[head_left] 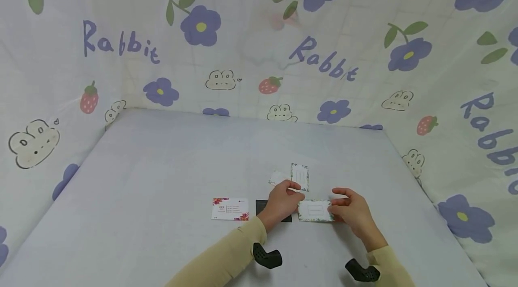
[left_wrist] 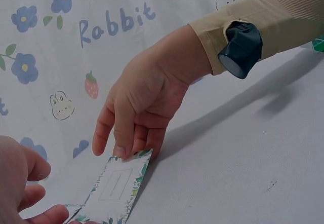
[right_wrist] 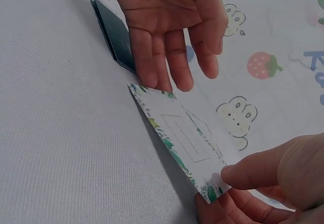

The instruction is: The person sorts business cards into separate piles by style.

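Observation:
My right hand (head_left: 353, 213) pinches one end of a white card with a green leafy border (head_left: 315, 211). In the right wrist view the thumb lies over the card's (right_wrist: 182, 140) end and fingers are beneath it. The card tilts, its near edge over the table. At its other end is my left hand (head_left: 282, 201), fairly straight fingertips right at the edge. Behind the hands another leafy card (head_left: 300, 177) lies lengthwise, beside a paler card (head_left: 277, 177) partly covered by the left hand. Under the left forearm sits a black card stack (head_left: 286, 218), partly hidden.
Left of the black stack lies a white card with red flowers (head_left: 229, 209). The pale tabletop (head_left: 154, 165) meets a cloth with printed flowers and rabbits (head_left: 243, 53) at the back and sides. Both wrists carry a black device (head_left: 267, 256).

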`<action>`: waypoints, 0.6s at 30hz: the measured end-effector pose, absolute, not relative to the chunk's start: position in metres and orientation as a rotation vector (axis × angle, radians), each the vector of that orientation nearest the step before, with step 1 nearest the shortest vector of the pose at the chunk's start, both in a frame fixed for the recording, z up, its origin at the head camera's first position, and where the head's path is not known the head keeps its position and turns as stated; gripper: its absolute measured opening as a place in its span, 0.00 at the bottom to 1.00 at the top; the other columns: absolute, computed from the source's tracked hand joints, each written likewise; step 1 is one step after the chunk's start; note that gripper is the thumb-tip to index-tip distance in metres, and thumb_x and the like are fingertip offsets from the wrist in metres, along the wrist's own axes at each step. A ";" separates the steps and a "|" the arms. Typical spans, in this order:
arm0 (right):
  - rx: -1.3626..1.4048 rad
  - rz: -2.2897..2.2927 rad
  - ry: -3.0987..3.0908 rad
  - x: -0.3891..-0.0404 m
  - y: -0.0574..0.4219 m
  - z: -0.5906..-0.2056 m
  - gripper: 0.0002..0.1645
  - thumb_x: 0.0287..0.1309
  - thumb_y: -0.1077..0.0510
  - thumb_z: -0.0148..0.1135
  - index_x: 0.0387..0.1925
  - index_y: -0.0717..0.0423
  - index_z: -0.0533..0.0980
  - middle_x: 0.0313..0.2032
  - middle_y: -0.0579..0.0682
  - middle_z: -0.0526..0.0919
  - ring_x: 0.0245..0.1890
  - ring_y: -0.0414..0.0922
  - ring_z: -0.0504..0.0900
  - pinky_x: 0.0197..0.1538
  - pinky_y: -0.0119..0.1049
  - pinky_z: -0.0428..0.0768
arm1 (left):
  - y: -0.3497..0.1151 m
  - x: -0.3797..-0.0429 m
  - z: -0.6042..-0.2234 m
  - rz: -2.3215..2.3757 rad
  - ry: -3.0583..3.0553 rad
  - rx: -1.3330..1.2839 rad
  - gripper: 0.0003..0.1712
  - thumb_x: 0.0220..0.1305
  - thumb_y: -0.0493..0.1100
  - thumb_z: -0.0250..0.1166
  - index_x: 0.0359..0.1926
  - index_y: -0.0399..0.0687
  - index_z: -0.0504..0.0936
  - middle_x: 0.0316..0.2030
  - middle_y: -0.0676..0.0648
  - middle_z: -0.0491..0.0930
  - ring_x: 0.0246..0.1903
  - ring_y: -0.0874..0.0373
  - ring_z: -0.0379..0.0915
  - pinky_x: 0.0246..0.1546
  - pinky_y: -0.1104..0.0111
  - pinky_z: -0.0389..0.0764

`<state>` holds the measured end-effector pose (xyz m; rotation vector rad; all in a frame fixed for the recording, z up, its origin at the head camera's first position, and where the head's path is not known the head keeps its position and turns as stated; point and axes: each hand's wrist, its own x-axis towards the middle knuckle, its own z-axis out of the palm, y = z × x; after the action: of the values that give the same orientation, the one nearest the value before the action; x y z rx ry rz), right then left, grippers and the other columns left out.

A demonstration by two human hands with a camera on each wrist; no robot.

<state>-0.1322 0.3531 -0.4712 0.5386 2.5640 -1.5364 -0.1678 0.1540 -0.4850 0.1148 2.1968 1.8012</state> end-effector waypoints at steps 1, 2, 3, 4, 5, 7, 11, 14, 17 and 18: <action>0.539 -1.532 2.566 -0.132 0.353 -0.471 0.33 0.54 0.68 0.65 0.62 0.60 0.67 0.38 0.52 0.79 0.34 0.43 0.78 0.34 0.34 0.83 | 0.154 -0.167 -0.484 1.800 2.201 0.121 0.13 0.62 0.43 0.63 0.48 0.46 0.79 0.31 0.50 0.76 0.25 0.61 0.72 0.26 0.73 0.76; 0.539 -1.527 2.569 -0.132 0.353 -0.471 0.33 0.54 0.68 0.65 0.62 0.60 0.67 0.38 0.52 0.79 0.34 0.43 0.78 0.34 0.34 0.83 | 0.154 -0.166 -0.484 1.800 2.204 0.128 0.13 0.62 0.43 0.63 0.47 0.46 0.79 0.31 0.50 0.76 0.25 0.61 0.71 0.26 0.73 0.75; 0.537 -1.522 2.572 -0.132 0.353 -0.471 0.33 0.54 0.68 0.65 0.62 0.60 0.67 0.38 0.52 0.79 0.34 0.43 0.78 0.34 0.34 0.83 | 0.154 -0.166 -0.483 1.797 2.209 0.132 0.13 0.62 0.43 0.63 0.47 0.46 0.79 0.31 0.51 0.76 0.26 0.61 0.71 0.27 0.73 0.74; 0.536 -1.518 2.575 -0.132 0.353 -0.471 0.33 0.54 0.68 0.65 0.62 0.60 0.67 0.38 0.53 0.79 0.33 0.43 0.78 0.34 0.34 0.83 | 0.154 -0.165 -0.482 1.792 2.215 0.136 0.13 0.62 0.44 0.63 0.47 0.46 0.79 0.31 0.51 0.76 0.26 0.61 0.71 0.27 0.73 0.73; 0.534 -1.510 2.580 -0.131 0.353 -0.471 0.33 0.55 0.67 0.65 0.63 0.60 0.67 0.38 0.53 0.79 0.33 0.43 0.78 0.34 0.34 0.82 | 0.153 -0.165 -0.481 1.788 2.224 0.147 0.13 0.62 0.44 0.63 0.47 0.46 0.79 0.31 0.51 0.77 0.27 0.61 0.71 0.27 0.73 0.73; 0.531 -1.500 2.589 -0.131 0.353 -0.469 0.33 0.55 0.67 0.65 0.63 0.60 0.67 0.39 0.54 0.80 0.33 0.43 0.78 0.34 0.34 0.82 | 0.153 -0.164 -0.480 1.777 2.235 0.161 0.13 0.62 0.44 0.64 0.46 0.47 0.79 0.32 0.51 0.77 0.28 0.61 0.70 0.28 0.72 0.71; 0.529 -1.496 2.596 -0.131 0.352 -0.467 0.33 0.56 0.67 0.64 0.63 0.60 0.67 0.41 0.55 0.81 0.33 0.42 0.79 0.34 0.34 0.82 | 0.153 -0.165 -0.480 1.757 2.253 0.175 0.13 0.62 0.45 0.64 0.46 0.48 0.79 0.32 0.51 0.77 0.29 0.61 0.70 0.29 0.72 0.71; 0.527 -1.504 2.592 -0.131 0.352 -0.467 0.33 0.56 0.66 0.65 0.63 0.60 0.67 0.42 0.56 0.82 0.33 0.40 0.80 0.34 0.34 0.82 | 0.153 -0.166 -0.481 1.753 2.241 0.172 0.12 0.62 0.45 0.64 0.46 0.49 0.79 0.33 0.52 0.78 0.28 0.61 0.72 0.29 0.72 0.72; 0.514 -1.508 2.596 -0.131 0.353 -0.468 0.33 0.57 0.66 0.65 0.64 0.61 0.66 0.43 0.58 0.83 0.33 0.39 0.81 0.34 0.34 0.83 | 0.154 -0.166 -0.481 1.743 2.238 0.180 0.12 0.62 0.46 0.64 0.46 0.50 0.79 0.34 0.52 0.78 0.29 0.61 0.72 0.30 0.71 0.72; 0.514 -1.509 2.599 -0.131 0.353 -0.468 0.33 0.57 0.65 0.65 0.64 0.61 0.66 0.44 0.58 0.82 0.33 0.39 0.81 0.34 0.34 0.83 | 0.154 -0.165 -0.481 1.740 2.239 0.186 0.12 0.62 0.46 0.64 0.46 0.50 0.79 0.34 0.52 0.78 0.30 0.61 0.72 0.31 0.71 0.72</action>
<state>-0.1315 0.3534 -0.4682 0.5140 2.5993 -1.5094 -0.1655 0.1535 -0.4809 0.1857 2.2386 1.7400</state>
